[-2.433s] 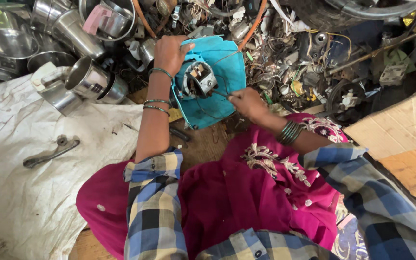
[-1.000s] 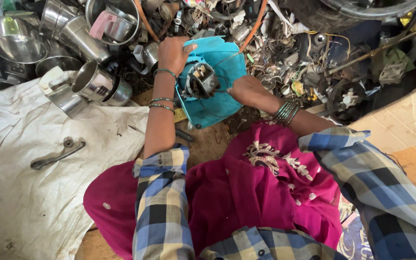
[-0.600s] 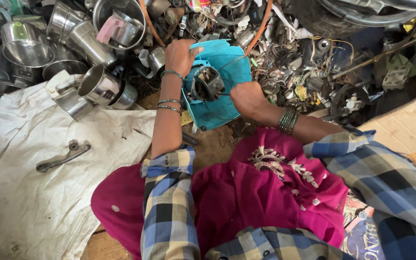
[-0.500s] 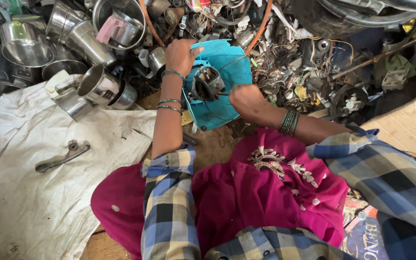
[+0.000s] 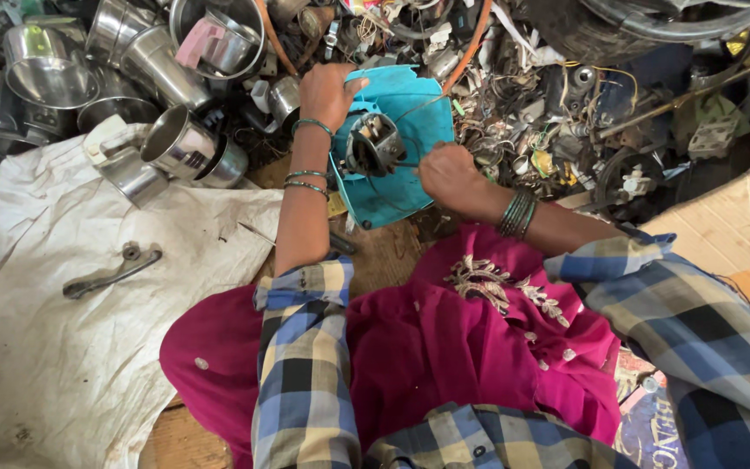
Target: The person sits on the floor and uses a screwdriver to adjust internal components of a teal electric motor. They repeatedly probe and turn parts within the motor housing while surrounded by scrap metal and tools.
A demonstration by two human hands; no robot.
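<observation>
A teal plastic housing (image 5: 405, 187) with a small grey motor (image 5: 373, 144) fixed in its middle stands tilted in front of me. My left hand (image 5: 327, 90) grips the housing's upper left edge. My right hand (image 5: 446, 172) is closed on a thin dark tool or wire that reaches the motor; which it is I cannot tell. Both wrists carry green bangles, and checked sleeves cover my forearms. A magenta cloth (image 5: 444, 347) covers my lap below the housing.
Steel pots and cups (image 5: 167, 139) lie piled at the upper left. A white sack cloth (image 5: 54, 347) with a metal wrench (image 5: 110, 271) on it spreads at the left. Tangled wires and scrap parts (image 5: 566, 104) fill the upper right. Wooden boards (image 5: 731, 234) lie at the right.
The housing stays gripped by both hands. My right hand has drawn closer to the motor, and the view has shifted slightly so the scene sits more to the right.
</observation>
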